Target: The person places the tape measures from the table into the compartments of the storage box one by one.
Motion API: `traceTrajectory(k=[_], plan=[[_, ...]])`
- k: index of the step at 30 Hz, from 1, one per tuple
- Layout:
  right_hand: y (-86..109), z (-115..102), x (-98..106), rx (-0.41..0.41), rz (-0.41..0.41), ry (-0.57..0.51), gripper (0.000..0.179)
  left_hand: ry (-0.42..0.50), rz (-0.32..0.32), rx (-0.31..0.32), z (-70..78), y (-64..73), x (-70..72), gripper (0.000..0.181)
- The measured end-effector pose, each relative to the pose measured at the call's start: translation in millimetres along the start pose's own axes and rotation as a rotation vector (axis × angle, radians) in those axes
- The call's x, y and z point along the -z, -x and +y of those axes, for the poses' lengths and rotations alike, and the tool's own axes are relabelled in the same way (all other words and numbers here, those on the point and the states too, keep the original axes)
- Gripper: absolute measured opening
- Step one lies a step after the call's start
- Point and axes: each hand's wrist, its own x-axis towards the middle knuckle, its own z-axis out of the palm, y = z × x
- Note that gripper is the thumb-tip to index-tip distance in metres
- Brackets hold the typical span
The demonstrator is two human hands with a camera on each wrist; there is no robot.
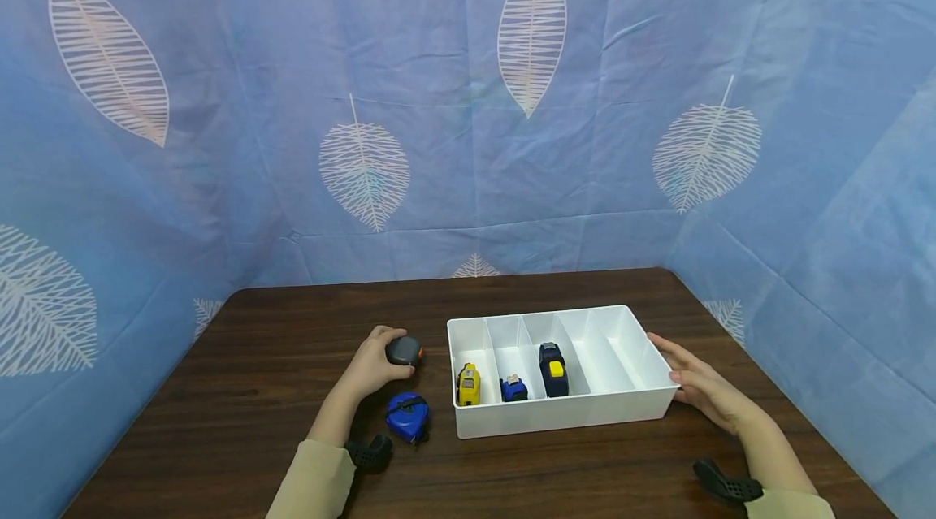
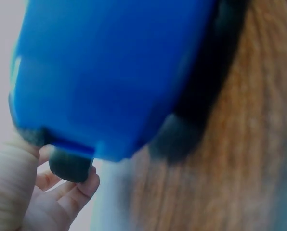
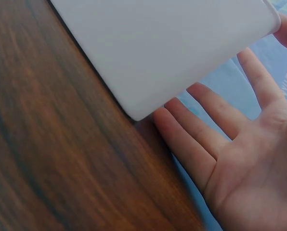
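Observation:
My left hand [image 1: 371, 365] pinches a dark grey tape measure [image 1: 404, 351] with an orange detail, thumb on the near side and fingers over the far side. Just nearer than it lies a round blue tape measure [image 1: 407, 415] with a black strap, which fills much of the left wrist view. A white divided tray [image 1: 556, 415] stands to the right. Its leftmost compartment holds a yellow tape measure [image 1: 468, 386], the second a small blue one [image 1: 513, 389], the third a navy one [image 1: 553, 373] with a yellow button. At the tray's right end, my right hand [image 1: 705, 389] touches the wall with extended fingers, thumb by the rim corner.
The dark wooden table [image 1: 292, 340] carries everything. Blue cloth [image 1: 439, 56] with white leaf prints hangs behind it and along both sides. Black bands [image 1: 371, 454] circle both wrists.

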Motion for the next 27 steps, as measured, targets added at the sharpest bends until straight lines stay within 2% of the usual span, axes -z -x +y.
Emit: traceTrajectory(k=[6, 14, 27], plan=[[-0.4, 1.1, 1.2, 0.000, -0.006, -0.009, 0.065, 0.035, 0.014, -0.008, 1.7, 0.9, 1.3, 0.068], [-0.4, -0.3, -1.2, 0.018, 0.000, 0.022, 0.065, 0.091, 0.015, 0.028, 7.2, 2.5, 4.4, 0.071], [-0.8, 1.5, -0.7, 0.010, 0.003, 0.013, 0.067, 0.087, 0.066, -0.028, 27.0, 3.1, 15.8, 0.070]])
